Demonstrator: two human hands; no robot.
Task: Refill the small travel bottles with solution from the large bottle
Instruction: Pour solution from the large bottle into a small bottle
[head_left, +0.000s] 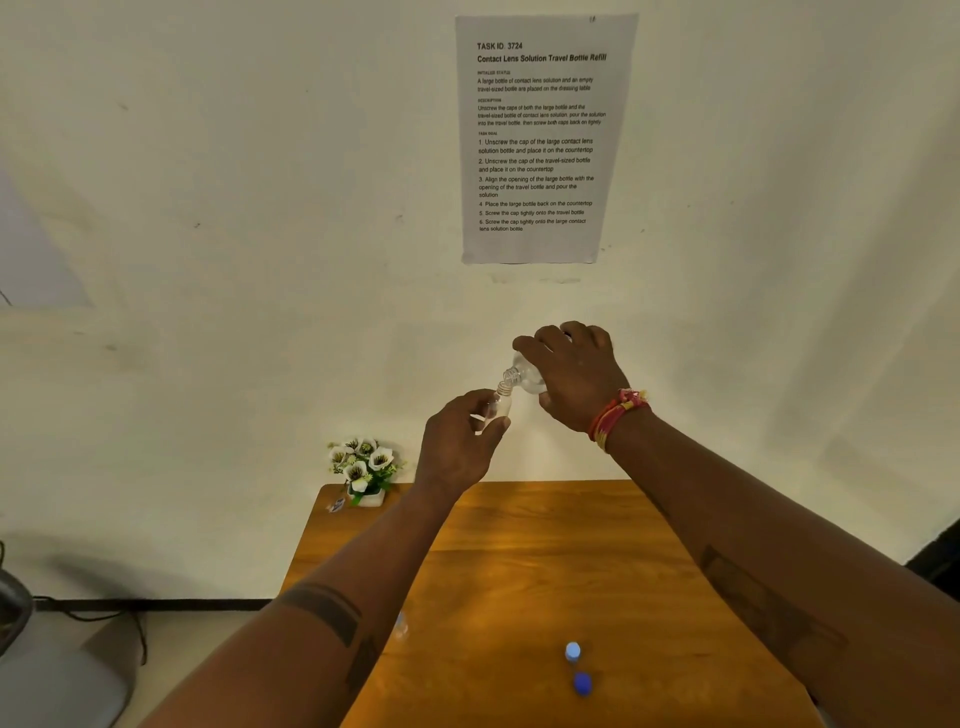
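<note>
Above the wooden table, our right hand hid most of the large bottle, gripped and tipped neck-down onto the small travel bottle, clear and half covered by our closed left hand. Two caps, pale and blue, lay near us.

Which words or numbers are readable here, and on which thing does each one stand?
Sheet on the wall: "TASK ID: 3724"
Same sheet: "Contact Lens Solution Travel Bottle Refill"
Same sheet, step 4: "Place the large bottle back on the countertop"
Tag by the flowers: too small to read.
</note>
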